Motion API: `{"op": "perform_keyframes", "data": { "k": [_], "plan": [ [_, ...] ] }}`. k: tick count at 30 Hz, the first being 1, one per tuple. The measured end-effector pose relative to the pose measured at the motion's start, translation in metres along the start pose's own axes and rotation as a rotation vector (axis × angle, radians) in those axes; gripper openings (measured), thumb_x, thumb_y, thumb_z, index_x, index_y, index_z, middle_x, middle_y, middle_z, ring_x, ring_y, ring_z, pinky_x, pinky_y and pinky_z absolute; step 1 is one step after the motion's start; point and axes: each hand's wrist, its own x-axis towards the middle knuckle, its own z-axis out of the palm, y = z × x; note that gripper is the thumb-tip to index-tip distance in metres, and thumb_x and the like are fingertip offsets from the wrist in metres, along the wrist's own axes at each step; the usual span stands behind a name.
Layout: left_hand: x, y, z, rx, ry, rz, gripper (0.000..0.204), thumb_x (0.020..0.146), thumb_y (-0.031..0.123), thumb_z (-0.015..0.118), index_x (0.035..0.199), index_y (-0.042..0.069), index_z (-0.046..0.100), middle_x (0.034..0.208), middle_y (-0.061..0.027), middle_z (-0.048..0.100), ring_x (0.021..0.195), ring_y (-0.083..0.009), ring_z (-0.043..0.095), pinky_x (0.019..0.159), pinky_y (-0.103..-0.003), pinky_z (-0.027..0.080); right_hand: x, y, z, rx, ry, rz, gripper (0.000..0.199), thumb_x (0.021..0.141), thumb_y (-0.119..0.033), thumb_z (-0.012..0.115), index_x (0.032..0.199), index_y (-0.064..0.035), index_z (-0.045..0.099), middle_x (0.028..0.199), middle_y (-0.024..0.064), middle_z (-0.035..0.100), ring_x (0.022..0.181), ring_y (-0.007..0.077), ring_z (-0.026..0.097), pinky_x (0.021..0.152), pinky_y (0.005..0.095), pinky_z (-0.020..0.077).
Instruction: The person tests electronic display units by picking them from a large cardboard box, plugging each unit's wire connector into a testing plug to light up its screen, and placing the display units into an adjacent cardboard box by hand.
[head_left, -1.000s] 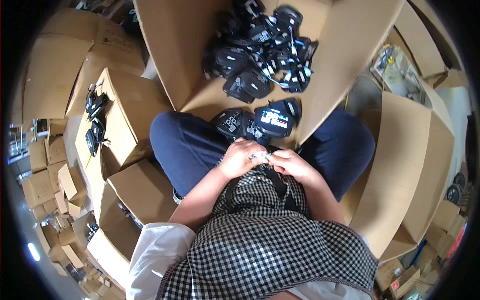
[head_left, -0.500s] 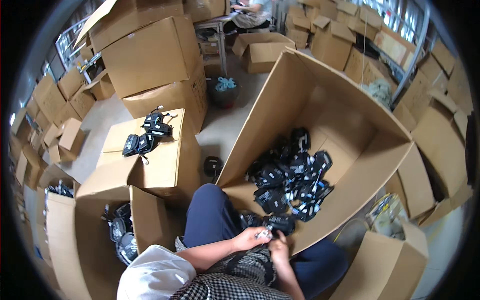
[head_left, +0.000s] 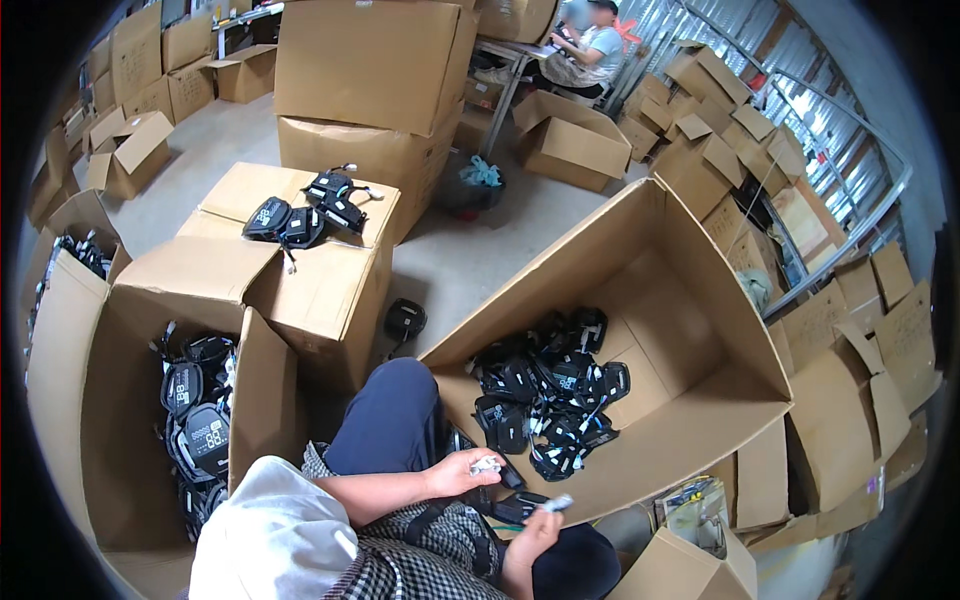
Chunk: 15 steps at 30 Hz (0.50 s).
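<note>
1. Currently sitting among cardboard boxes, with the left hand (head_left: 462, 472) closed lightly round a small pale crumpled piece (head_left: 487, 465), fingers curled on it.
2. Pinching a small light-coloured tab (head_left: 557, 503) in the fingers of the right hand (head_left: 532, 530), just beside a black device (head_left: 515, 507) resting on the lap.
3. Facing a large open brown cardboard box (head_left: 700, 330), tipped toward the knees and holding a heap of black handheld devices with cables (head_left: 550, 400).
4. Seemingly stripping or sorting small bits off one device; hard to tell what exactly the bits are.
5. Likely needing next a free hand for reaching the heap, so dropping the scraps first.
6. Also standing at left: another open carton (head_left: 90, 400) of black display units (head_left: 195, 420).
</note>
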Motion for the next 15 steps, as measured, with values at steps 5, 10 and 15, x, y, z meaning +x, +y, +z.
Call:
{"op": "perform_keyframes", "data": {
  "k": [5, 10, 15],
  "plan": [
    [-0.013, -0.009, -0.010, 0.085, -0.011, -0.049, 0.023, 0.086, 0.022, 0.071, 0.099, 0.007, 0.060, 0.087, -0.0009, 0.063, 0.081, -0.0092, 0.058, 0.077, -0.027, 0.049, 0.005, -0.056, 0.012, 0.085, 0.316, 0.061, 0.024, 0.093, -0.010, 0.045, 0.085, 0.0095, 0.055, 0.093, 0.0121, 0.049, 0.073, 0.0184, 0.055, 0.067, 0.0298, 0.0470],
    [-0.011, -0.003, -0.003, 0.176, 0.125, 0.032, 0.022, 0.084, 0.023, 0.072, 0.091, 0.008, 0.058, 0.080, -0.0020, 0.062, 0.075, -0.0115, 0.059, 0.071, -0.029, 0.050, 0.000, -0.056, 0.029, -0.058, 0.119, -0.220, 0.022, 0.094, -0.010, 0.047, 0.090, 0.0096, 0.058, 0.105, 0.0190, 0.050, 0.094, 0.0294, 0.054, 0.082, 0.0375, 0.0466],
    [-0.009, -0.006, 0.001, 0.334, -0.193, 0.304, 0.023, 0.085, 0.029, 0.068, 0.093, 0.010, 0.059, 0.095, -0.0070, 0.066, 0.086, -0.0285, 0.065, 0.073, -0.037, 0.051, -0.032, -0.021, 0.040, -0.254, -0.195, -0.272, 0.019, 0.090, -0.013, 0.057, 0.098, 0.0028, 0.064, 0.108, 0.0215, 0.052, 0.099, 0.0358, 0.054, 0.087, 0.0429, 0.0439]
  ]
}}
